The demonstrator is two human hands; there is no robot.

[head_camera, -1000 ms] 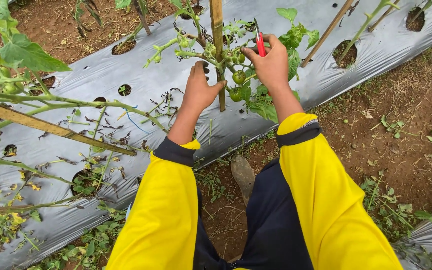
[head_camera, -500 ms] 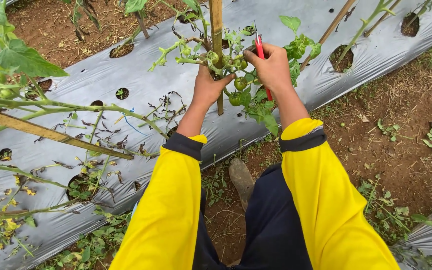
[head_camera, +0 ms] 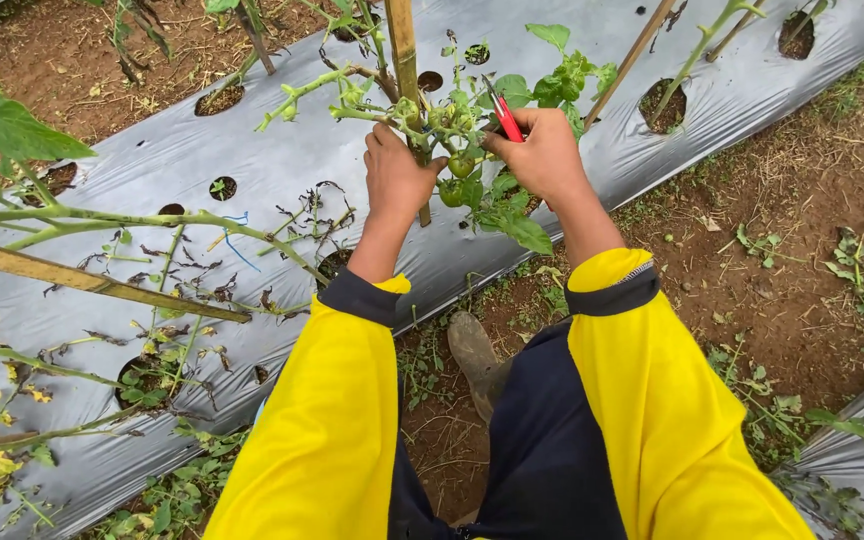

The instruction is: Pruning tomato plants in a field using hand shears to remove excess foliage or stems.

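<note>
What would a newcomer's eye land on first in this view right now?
The bright yellow sleeves fill the lower middle. Above them, the left hand and right hand meet at a tomato plant on a bamboo stake; the right grips a red-handled tool. Silver plastic mulch lies behind.

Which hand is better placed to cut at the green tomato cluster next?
Probably the right hand: it holds the red-handled cutter, whose tip is beside the green tomatoes. The left hand carries no tool and grips the plant by the bamboo stake.
</note>
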